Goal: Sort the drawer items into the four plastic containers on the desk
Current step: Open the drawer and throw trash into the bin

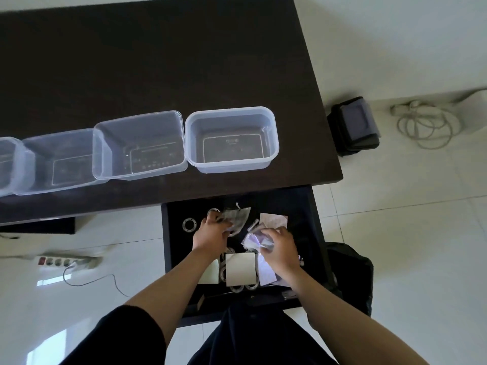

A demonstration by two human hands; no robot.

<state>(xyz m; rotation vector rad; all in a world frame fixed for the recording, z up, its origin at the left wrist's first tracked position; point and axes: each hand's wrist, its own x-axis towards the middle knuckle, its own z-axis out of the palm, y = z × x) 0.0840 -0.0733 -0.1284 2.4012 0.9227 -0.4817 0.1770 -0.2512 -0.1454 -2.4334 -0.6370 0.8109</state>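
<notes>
Left hand (210, 234) down in the open drawer (168, 233), fingers curled round a crinkled clear packet (237, 218) at the far left of the pile. Right hand (280, 245) just beside it, pinching a bunch of small shiny purple-tinted packets (253, 239) near the drawer's middle

Both hands full at once. Likely trouble: mixed kinds gathered in one grab, then dropped into a single container; thin slippery packets sliding from the pinch on the lift over the desk edge (105, 209) and falling to the floor or back in the drawer

Loose items under and around the hands: white ring (189, 224) left of the left hand, more rings (243, 287) at the near edge, white square card (240, 268) between the forearms, pale card (274, 219) far right of the pile

Four containers stand in a row on the desk, far from the drawer, all looking empty: rightmost container (232, 164) straight beyond the hands, next container (142, 172), third container (55, 188), leftmost container (5, 191) cut by the frame edge. Judged: sorting barely begun
</notes>
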